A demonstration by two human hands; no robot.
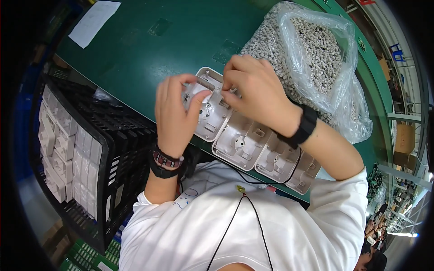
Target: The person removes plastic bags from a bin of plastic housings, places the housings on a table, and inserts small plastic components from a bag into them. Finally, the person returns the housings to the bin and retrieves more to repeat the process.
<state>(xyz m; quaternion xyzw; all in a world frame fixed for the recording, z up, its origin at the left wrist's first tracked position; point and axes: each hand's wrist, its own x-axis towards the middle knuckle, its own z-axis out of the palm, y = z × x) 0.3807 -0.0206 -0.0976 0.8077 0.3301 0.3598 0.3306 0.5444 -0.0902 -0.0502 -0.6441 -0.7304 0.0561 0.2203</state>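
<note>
By the person's white shirt [172, 230], pale plastic housings [228, 151] lay in a row along the green bench [135, 58]. Over the leftmost housing [211, 125], the left hand [175, 115] curled at its left side, the right hand [260, 88] bunched its fingertips; I couldn't tell whether either gripped anything. Beyond, rightward, sat an open clear bag [341, 28] of small pale pieces [314, 49]; farther left, a white sheet [94, 22].

smooth plastic housings [245, 152], glossy plastic bag [347, 58]
</note>
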